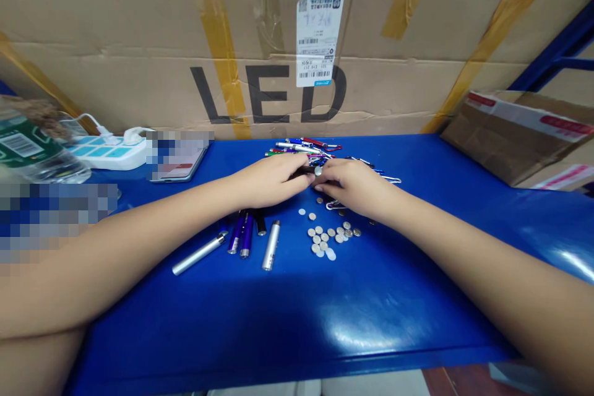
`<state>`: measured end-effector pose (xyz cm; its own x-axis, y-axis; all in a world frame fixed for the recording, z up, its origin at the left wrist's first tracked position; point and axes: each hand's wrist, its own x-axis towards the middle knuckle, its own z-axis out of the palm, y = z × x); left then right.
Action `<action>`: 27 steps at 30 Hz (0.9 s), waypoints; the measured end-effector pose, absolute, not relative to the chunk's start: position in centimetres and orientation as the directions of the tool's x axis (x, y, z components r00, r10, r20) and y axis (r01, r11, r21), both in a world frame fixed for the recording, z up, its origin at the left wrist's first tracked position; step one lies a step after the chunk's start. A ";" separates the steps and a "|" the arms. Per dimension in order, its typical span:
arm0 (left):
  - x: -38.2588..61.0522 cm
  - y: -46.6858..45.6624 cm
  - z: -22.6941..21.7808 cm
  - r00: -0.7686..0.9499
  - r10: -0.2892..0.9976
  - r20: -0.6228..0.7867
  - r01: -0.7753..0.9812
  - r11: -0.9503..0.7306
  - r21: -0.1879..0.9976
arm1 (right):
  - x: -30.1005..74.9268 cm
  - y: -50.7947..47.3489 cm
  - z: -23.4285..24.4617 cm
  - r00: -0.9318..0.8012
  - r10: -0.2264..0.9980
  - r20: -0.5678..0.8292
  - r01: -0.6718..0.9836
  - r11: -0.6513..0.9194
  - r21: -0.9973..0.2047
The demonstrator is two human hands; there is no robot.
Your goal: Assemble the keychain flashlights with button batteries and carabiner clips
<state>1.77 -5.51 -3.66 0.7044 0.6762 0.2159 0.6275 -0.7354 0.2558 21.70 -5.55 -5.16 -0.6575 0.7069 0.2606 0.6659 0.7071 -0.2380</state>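
My left hand (pixel 276 179) is closed around a dark tube (pixel 304 169), seemingly a small penlight body, mostly hidden by the fingers. At the tube's end, my right hand (pixel 350 182) pinches a round silver button cell (pixel 318 171). Loose button cells (pixel 323 237) lie on the blue table (pixel 288 322) below my right hand. Nearer my left forearm are a silver penlight tube (pixel 271 246), another silver one (pixel 198 254), purple tubes (pixel 247 236) and a black tube (pixel 260 223). Behind both hands is a pile of coloured penlights (pixel 301 146) with small clips, partly covered.
A large cardboard box (pixel 153 31) walls off the back. At left stand a plastic bottle (pixel 37 148), a white power strip (pixel 114 153) with plugs, and a phone-like flat thing (pixel 179 164). An open cardboard carton (pixel 520 136) is at the right.
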 end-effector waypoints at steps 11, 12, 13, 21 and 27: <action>1.9 -5.0 -4.0 0.773 0.586 0.244 0.570 -0.810 0.142 | 23.5 -6.3 -3.2 -0.602 0.777 0.185 0.761 0.628 -0.163; 1.9 -4.9 -4.0 0.776 0.581 0.245 0.563 -0.813 0.147 | 23.4 -6.2 -3.3 -0.600 0.779 0.180 0.764 0.625 -0.159; 1.9 -4.9 -4.1 0.779 0.579 0.240 0.559 -0.815 0.152 | 23.3 -6.2 -3.4 -0.597 0.785 0.169 0.770 0.619 -0.155; 1.8 -5.1 -4.6 0.701 0.675 0.229 0.595 -0.732 0.333 | 22.5 -6.1 -3.7 -0.524 0.849 0.073 0.823 0.527 -0.214; 1.6 -5.1 -4.8 0.709 0.642 0.293 0.560 -0.764 0.320 | 23.5 -6.4 -3.0 -0.497 0.776 0.389 0.700 0.623 -0.348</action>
